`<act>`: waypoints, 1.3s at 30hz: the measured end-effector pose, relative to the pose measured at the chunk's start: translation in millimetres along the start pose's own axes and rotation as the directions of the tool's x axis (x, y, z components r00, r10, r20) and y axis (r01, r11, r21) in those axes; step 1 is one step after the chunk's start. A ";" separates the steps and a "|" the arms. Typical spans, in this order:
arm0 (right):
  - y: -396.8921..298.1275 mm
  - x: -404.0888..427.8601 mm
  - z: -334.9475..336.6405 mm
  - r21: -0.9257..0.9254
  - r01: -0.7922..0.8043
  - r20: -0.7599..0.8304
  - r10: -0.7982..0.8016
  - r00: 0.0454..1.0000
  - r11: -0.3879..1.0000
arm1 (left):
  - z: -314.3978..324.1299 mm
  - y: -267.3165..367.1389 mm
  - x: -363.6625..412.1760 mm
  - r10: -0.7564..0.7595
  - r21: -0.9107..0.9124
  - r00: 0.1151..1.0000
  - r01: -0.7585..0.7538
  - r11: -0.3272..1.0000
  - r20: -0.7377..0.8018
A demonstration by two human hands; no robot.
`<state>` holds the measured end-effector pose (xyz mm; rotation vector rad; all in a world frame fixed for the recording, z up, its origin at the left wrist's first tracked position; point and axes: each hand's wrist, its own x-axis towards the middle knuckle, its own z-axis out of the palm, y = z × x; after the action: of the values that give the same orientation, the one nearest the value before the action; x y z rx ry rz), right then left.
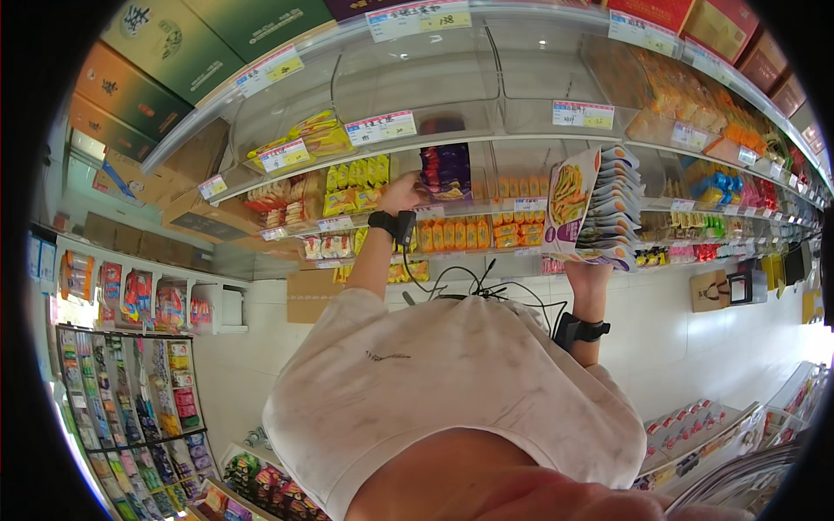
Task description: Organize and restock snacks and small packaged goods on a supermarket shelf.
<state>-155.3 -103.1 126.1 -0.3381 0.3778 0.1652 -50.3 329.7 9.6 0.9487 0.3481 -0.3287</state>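
Note:
My left hand (402, 193) reaches into a middle shelf bin, at the left edge of a stack of dark purple snack packets (445, 170). Its fingertips are partly hidden, so whether they grip a packet cannot be told. My right hand (588, 272) supports an open cardboard display box (564, 207) from below. Several grey-blue snack packets (611, 202) stand in a row inside this box, and its side bears a food picture. Left of my left hand, yellow snack packets (356, 182) fill a bin.
Clear plastic bins (417, 68) with price tags line the shelf above. Orange packets (453, 234) sit on the shelf below. Cardboard cartons (195, 202) stand at the left, gift boxes (169, 42) on top. Cables (482, 283) hang before my chest. Behind me are more racks (137, 391).

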 end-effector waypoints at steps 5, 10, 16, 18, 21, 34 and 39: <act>-12.8 12.7 -36.5 0.068 -0.061 0.468 0.022 0.884 0.996 | 7.5 0.3 -3.1 0.054 -0.011 0.998 -0.054 0.998 0.012; -21.1 11.4 -44.7 0.036 0.035 0.365 -0.046 0.930 0.999 | 2.1 2.0 -5.8 0.058 0.005 0.996 -0.059 0.998 0.072; -27.2 4.8 -46.5 0.023 0.072 0.307 -0.076 0.949 0.997 | 36.4 8.7 -21.7 0.045 0.090 0.998 -0.048 0.995 0.036; -26.2 6.9 -44.8 0.023 0.055 0.336 -0.059 0.940 0.998 | 43.1 4.5 -16.8 0.040 0.110 0.999 -0.042 0.993 0.015; -28.1 9.0 -44.8 0.055 0.002 0.346 -0.021 0.938 0.999 | 47.2 -7.9 3.5 -0.010 0.080 0.999 0.006 0.997 0.043; -19.3 1.1 -50.0 -0.036 0.086 0.283 -0.072 0.956 0.996 | 54.1 -4.9 16.3 -0.025 0.303 0.992 -0.013 0.953 0.122; -22.2 -1.5 -56.5 -0.024 0.111 0.219 -0.104 0.970 0.993 | 65.5 12.9 8.1 -0.096 0.351 0.994 0.075 0.933 0.045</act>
<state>-170.6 -143.8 83.8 -0.3712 0.1398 0.1015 -28.2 281.2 50.6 1.2723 0.2795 -0.5101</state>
